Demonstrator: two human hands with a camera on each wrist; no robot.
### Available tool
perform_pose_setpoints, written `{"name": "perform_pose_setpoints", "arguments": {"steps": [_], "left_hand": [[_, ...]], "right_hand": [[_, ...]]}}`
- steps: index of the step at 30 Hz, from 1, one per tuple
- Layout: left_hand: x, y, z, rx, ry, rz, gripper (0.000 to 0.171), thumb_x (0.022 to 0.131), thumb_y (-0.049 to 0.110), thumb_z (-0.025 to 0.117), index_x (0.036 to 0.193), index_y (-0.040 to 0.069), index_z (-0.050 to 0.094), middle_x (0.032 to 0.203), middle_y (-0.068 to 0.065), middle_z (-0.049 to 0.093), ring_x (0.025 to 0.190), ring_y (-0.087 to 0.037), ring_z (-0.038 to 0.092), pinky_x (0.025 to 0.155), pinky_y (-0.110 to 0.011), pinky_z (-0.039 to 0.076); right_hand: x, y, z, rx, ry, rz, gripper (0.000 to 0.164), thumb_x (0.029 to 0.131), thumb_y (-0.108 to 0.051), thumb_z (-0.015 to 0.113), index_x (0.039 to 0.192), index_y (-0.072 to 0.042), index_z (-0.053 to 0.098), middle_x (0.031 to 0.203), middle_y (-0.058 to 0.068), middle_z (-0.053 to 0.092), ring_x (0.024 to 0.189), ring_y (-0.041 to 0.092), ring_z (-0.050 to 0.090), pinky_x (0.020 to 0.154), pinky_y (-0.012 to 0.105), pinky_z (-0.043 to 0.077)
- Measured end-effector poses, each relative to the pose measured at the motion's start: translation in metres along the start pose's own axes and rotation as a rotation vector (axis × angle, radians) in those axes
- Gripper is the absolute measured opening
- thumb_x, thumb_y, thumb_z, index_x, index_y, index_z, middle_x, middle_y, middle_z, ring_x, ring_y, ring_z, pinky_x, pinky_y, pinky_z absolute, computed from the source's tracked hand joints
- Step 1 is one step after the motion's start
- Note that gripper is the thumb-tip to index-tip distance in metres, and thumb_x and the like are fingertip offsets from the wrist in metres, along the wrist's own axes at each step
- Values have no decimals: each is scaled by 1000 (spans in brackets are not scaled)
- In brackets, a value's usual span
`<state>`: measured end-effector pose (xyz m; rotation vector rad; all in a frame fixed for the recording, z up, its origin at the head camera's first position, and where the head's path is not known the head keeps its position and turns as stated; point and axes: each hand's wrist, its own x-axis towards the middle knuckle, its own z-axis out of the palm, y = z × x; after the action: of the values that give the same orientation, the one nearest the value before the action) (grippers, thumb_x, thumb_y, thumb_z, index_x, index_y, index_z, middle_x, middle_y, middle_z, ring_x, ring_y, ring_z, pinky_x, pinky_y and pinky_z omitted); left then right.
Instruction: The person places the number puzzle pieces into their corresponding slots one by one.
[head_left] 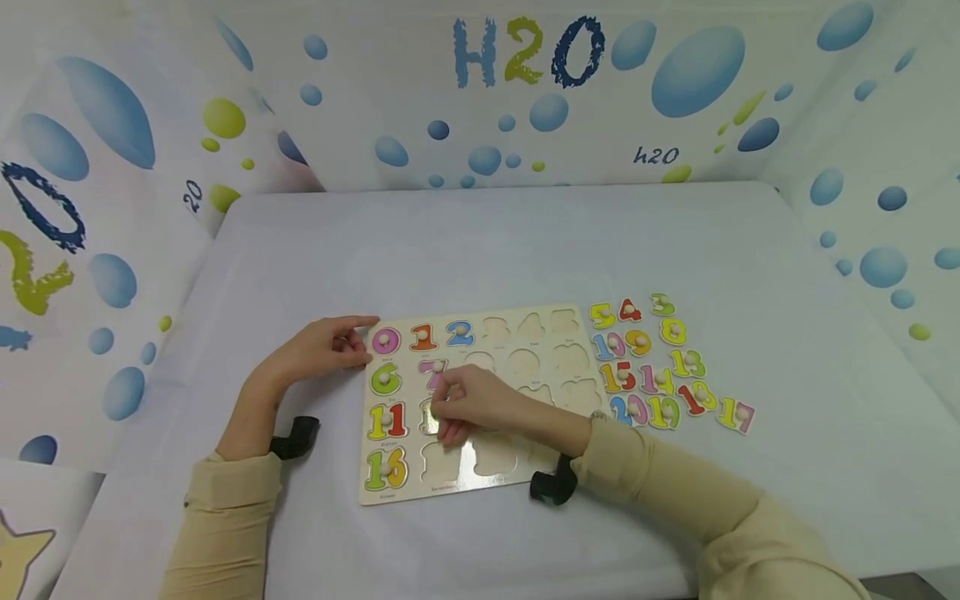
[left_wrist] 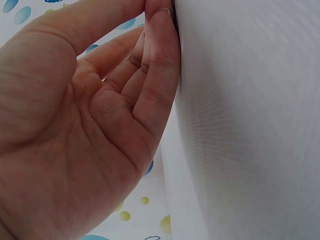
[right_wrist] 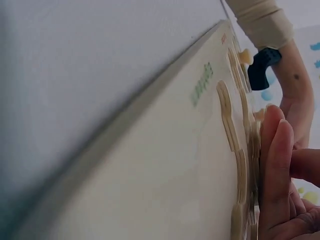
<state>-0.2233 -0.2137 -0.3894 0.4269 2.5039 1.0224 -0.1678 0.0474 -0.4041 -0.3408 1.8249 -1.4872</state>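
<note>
A wooden number puzzle board (head_left: 450,492) lies on the table, with 0, 1, 2, 6, 7, 11 and 16 in their recesses. My left hand (head_left: 322,346) rests against its upper left edge, fingertips touching near the corner. In the left wrist view the left hand (left_wrist: 100,100) has loosely bent fingers and grips nothing. Over the third row, my right hand (head_left: 476,400) pinches a number puzzle piece (head_left: 427,418) beside the 11. Fingers cover most of that piece. The right wrist view has the right hand (right_wrist: 280,175) low along the board (right_wrist: 150,165).
To the right of the board lie several loose number pieces, among them a yellow 5 (head_left: 602,315), a red 4 (head_left: 630,310) and a 17 (head_left: 736,414) farthest out. A white cloth covers the table (head_left: 495,250). Printed curtains (head_left: 420,100) stand around it.
</note>
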Motion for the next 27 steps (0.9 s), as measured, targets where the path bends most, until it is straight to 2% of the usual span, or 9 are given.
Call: {"name": "perform_pose_setpoints", "arguments": {"steps": [6, 12, 16, 18, 21, 23, 25, 27], "left_hand": [[1, -2, 0, -1, 3, 6, 57, 82, 11, 72, 133, -3, 48, 85, -7, 54, 74, -20, 48, 63, -31, 39], [0, -3, 0, -7, 4, 2, 57, 83, 12, 71, 133, -2, 48, 86, -8, 54, 74, -21, 48, 62, -30, 39], [1, -2, 0, -7, -2, 7, 57, 83, 13, 71, 133, -3, 47, 87, -8, 54, 74, -21, 48, 63, -30, 40], [0, -2, -1, -3, -5, 5, 57, 83, 13, 70, 133, -3, 47, 86, -8, 54, 75, -21, 48, 64, -31, 40], [-1, -3, 0, 7, -5, 6, 57, 84, 13, 70, 133, -3, 47, 86, -8, 53, 75, -21, 49, 65, -32, 40], [-1, -3, 0, 11, -4, 9, 57, 84, 12, 70, 133, -3, 47, 87, -8, 53, 76, -21, 49, 66, -32, 40], [-1, -3, 0, 18, -5, 19, 56, 84, 12, 70, 133, -3, 47, 87, -7, 53, 76, -21, 49, 66, -32, 40], [1, -3, 0, 23, -9, 23, 56, 84, 13, 70, 134, -2, 47, 87, -7, 53, 77, -21, 49, 67, -32, 41]], "right_hand": [[4, 0, 1, 66, -12, 32, 4, 90, 2, 56, 90, 6, 57, 69, 20, 65, 59, 28, 66, 54, 33, 52], [4, -2, 1, 53, 11, 66, 5, 90, 2, 55, 89, 6, 57, 70, 20, 65, 59, 29, 66, 54, 33, 52], [-1, -4, -4, 65, -4, 52, 10, 91, 1, 55, 99, 5, 58, 74, 18, 66, 64, 29, 67, 57, 33, 53], [-9, -4, -13, 57, -27, 9, 17, 92, -2, 55, 109, 2, 57, 82, 17, 68, 71, 28, 67, 61, 34, 53], [-36, -2, -41, 24, -46, -107, 27, 95, -7, 53, 121, 0, 54, 101, 16, 66, 86, 28, 66, 72, 37, 52], [-65, -1, -69, -4, 3, -180, 31, 96, -9, 52, 126, 0, 52, 113, 15, 62, 96, 29, 63, 77, 41, 50], [-99, 5, -101, -51, 118, -232, 32, 97, -8, 51, 127, 1, 51, 119, 19, 58, 98, 30, 62, 78, 42, 49], [-136, 16, -133, -141, 297, -218, 32, 97, -10, 50, 127, 2, 51, 120, 22, 55, 94, 29, 63, 74, 41, 50]]}}
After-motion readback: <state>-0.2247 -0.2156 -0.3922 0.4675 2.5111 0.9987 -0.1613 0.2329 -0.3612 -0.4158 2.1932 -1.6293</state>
